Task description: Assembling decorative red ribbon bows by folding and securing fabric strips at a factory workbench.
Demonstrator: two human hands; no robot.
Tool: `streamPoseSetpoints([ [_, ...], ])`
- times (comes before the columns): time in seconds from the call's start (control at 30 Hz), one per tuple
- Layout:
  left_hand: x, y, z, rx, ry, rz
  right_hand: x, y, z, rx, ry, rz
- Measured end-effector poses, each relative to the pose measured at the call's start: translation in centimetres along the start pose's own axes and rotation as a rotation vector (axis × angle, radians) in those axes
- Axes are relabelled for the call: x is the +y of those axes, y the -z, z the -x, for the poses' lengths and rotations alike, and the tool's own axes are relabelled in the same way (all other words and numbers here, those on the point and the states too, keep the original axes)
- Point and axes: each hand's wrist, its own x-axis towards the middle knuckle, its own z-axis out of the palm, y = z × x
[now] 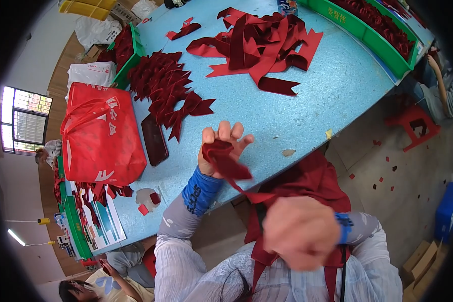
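Over the near edge of the blue table, my left hand (221, 146) is raised with its fingers curled, holding a dark red velvet ribbon (227, 162). Looped in the palm, the ribbon has a strip running down and right to my right hand (302, 232). That hand is closed in a fist shape in front of my body, smeared by motion, and its fingertips are hidden. Left of my left hand lies a pile of dark red ribbon bows (161, 85). Beyond it spreads a heap of loose cut ribbons (261, 48) with notched ends.
A dark phone (155, 140) lies beside a red bag (103, 136) at the left. Green bins (357, 27) of red pieces line the far right and left. A red stool (415, 126) and scattered scraps are on the floor at right. Other people sit nearby.
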Motion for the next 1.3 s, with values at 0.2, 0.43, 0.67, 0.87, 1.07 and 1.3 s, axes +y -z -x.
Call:
streamPoseSetpoints([
  [0.2, 0.6, -0.3, 0.4, 0.088, -0.016, -0.081, -5.4, 0.4, -3.9, -0.262, 0.023, -0.475],
  [0.43, 0.2, -0.9, 0.4, 0.079, 0.010, -0.142, -5.7, -0.2, -4.3, -0.316, -0.017, -0.546],
  [0.67, -0.2, -0.9, 0.3, 0.085, 0.047, -0.168, -5.0, -4.5, -4.9, 0.231, 0.464, -0.543],
  [0.87, -0.4, -0.7, 0.0, 0.084, 0.098, -0.177, -2.1, -5.3, -5.0, 0.165, 0.881, -0.617],
  [1.07, -0.2, -0.7, 0.1, 0.071, 0.098, -0.249, -4.1, -3.1, -5.7, -0.370, 0.370, -0.587],
  [1.3, -0.7, -1.0, -0.1, 0.088, 0.091, -0.176, -3.7, -6.4, -5.8, 0.351, 0.690, -0.639],
])
